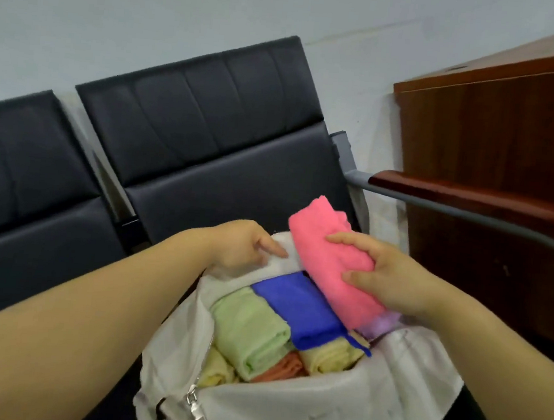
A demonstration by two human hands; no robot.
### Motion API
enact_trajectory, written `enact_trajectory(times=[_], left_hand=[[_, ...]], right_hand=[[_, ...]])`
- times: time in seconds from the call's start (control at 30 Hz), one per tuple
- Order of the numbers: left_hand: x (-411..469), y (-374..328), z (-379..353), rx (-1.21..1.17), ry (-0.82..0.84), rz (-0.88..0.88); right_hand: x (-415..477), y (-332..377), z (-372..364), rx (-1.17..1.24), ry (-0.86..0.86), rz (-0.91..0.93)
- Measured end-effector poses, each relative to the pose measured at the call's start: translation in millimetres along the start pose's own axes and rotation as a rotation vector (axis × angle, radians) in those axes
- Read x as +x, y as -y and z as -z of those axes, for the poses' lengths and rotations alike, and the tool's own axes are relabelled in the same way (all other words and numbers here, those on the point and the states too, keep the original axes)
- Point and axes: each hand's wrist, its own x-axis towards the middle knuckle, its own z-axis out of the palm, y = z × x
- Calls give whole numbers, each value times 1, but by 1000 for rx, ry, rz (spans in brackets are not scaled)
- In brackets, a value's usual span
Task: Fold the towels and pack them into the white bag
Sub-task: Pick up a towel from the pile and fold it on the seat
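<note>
Right hand (393, 278) is curled round a folded pink towel (328, 257), thumb on the near side and fingers wrapped over the top. It holds the towel tilted above the open mouth of the white bag (319, 408), with the low end dipping toward the bag's right side and the high end pointing up and away. Left hand (239, 246) holds the far rim of the bag, its forefinger laid straight along the white cloth and the other fingers bent over the edge, so the mouth stands wide. Inside, folded towels lie packed side by side. A blue towel (301, 308) lies just under the pink one and a green towel (249, 330) lies to its left, touching it. A yellow towel (330, 355) sits below the blue, and a second yellow towel (216, 369) is at the near left wall. An orange towel (285, 366) is wedged between the green and the yellow, and a bit of lilac towel (375, 327) shows beneath the right hand. Metal zip pulls (195, 409) hang at the bag's near left corner. The bag rests on a row of black seats (210, 115) with a wood-topped armrest (468, 198). A brown wooden cabinet (507, 128) stands to the right, against a pale wall (151, 17).
</note>
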Motion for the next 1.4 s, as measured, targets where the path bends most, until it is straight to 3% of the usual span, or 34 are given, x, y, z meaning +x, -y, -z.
enact_trajectory(times=[0.13, 0.23, 0.37, 0.67, 0.8, 0.87, 1.0, 1.17, 1.4], left_hand=[[6, 6, -3, -32, -127, 24], [8, 2, -3, -35, -245, 6], [8, 0, -4, -75, -375, 15], [11, -2, -8, -71, -486, 43], [13, -5, -9, -68, -483, 44], [14, -5, -8, -53, -475, 42], [12, -4, -9, -58, -473, 18], [12, -6, -12, -8, -480, -38], [14, -19, -16, 62, -434, -80]], right_hand=[[8, -10, -1, -432, 134, -16], [6, 1, -3, -628, 105, -86], [9, 19, -29, -669, -104, 11], [17, -1, -47, -881, 53, -46], [9, 20, -45, -1105, -101, -92], [12, 35, -54, -1083, -161, -55], [28, 21, -75, -939, -46, 55], [41, -10, -54, -714, 165, -197], [57, -23, -48, -718, 313, -327]])
